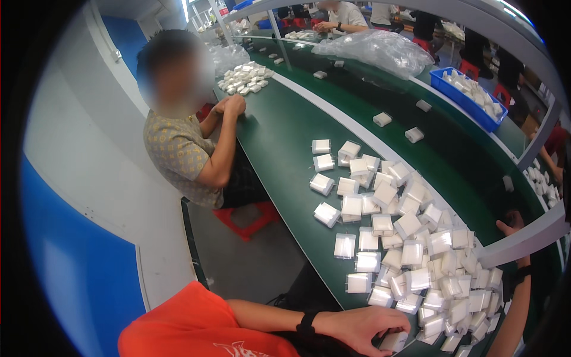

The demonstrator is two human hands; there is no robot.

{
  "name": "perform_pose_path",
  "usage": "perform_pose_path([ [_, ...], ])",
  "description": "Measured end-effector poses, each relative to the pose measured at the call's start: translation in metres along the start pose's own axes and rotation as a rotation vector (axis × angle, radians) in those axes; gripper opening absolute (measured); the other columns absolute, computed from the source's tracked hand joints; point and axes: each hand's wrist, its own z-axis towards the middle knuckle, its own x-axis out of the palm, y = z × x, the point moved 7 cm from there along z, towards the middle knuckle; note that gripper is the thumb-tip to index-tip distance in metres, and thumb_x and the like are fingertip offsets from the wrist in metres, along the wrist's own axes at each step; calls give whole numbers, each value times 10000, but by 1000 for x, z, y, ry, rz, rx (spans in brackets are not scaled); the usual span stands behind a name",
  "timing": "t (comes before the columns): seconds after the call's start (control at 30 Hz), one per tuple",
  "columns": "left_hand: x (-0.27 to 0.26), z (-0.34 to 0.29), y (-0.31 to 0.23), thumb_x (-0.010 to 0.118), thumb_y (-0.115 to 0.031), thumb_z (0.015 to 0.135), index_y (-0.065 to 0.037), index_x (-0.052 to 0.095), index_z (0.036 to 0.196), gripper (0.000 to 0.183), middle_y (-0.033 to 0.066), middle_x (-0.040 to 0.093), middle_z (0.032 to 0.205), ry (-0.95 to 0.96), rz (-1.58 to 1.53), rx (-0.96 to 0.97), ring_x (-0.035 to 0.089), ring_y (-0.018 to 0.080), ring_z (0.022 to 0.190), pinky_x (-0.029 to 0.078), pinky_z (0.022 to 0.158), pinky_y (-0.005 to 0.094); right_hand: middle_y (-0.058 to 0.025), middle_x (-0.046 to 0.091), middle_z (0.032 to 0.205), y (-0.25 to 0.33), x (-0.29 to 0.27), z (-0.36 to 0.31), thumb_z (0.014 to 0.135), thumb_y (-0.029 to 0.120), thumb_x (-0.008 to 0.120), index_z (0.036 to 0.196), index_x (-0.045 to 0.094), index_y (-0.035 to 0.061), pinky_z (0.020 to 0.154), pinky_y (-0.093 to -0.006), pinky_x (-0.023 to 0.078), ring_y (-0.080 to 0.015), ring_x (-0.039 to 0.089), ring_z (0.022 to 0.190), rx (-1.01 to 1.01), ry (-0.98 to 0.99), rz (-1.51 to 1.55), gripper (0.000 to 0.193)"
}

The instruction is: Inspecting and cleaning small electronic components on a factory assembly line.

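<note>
My left hand [372, 328], a black band at its wrist, is closed on a white plug adapter [393, 341] at the table's near edge. Beside it spreads a big heap of similar white plug adapters [412, 253] with clear plastic covers; metal prongs show on some. My right hand [511, 224] reaches out over the dark green conveyor belt at the right, thumb apart from the fingers, with nothing visible in it. A white frame post hides part of that wrist. Just beyond its fingers a single adapter [507, 183] lies on the belt.
A white rail [333, 111] divides the green table [276, 152] from the belt [357, 95], where several adapters lie. At left a co-worker [184, 149] sits by another adapter pile [245, 78]. Across the belt are a clear plastic bag [375, 52] and a full blue bin [491, 123].
</note>
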Motion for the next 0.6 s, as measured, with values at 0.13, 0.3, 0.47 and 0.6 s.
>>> perform_pose_path([
  [0.13,1,0,1,887,-230,800,-35,687,1164,459,114,651,926,-20,12,-3,651,268,757,532,682,396,-129,660,1215,24,-8,0,885,271,887,1374,594,29,992,-389,494,-243,621,1115,-101,-186,118,620],
  [0.3,-2,3,-5,885,-220,788,-35,686,1164,463,118,652,929,-28,57,2,656,274,772,533,691,395,-127,665,1221,37,19,9,870,253,904,1356,609,41,890,-374,500,-204,604,997,-59,29,92,607],
  [0.47,5,-3,8,869,-211,828,-31,685,1186,440,128,685,997,51,30,-148,683,314,876,559,767,418,-153,662,1285,22,33,22,893,184,882,1381,596,10,997,-401,518,-261,640,1124,-88,65,215,592],
  [0.6,7,1,17,916,-220,843,-43,694,1280,521,89,698,1110,62,-3,-123,654,207,764,558,698,317,-158,655,1365,3,-1,9,953,278,848,1441,603,18,1084,-390,514,-268,655,1246,-25,1,49,604],
])
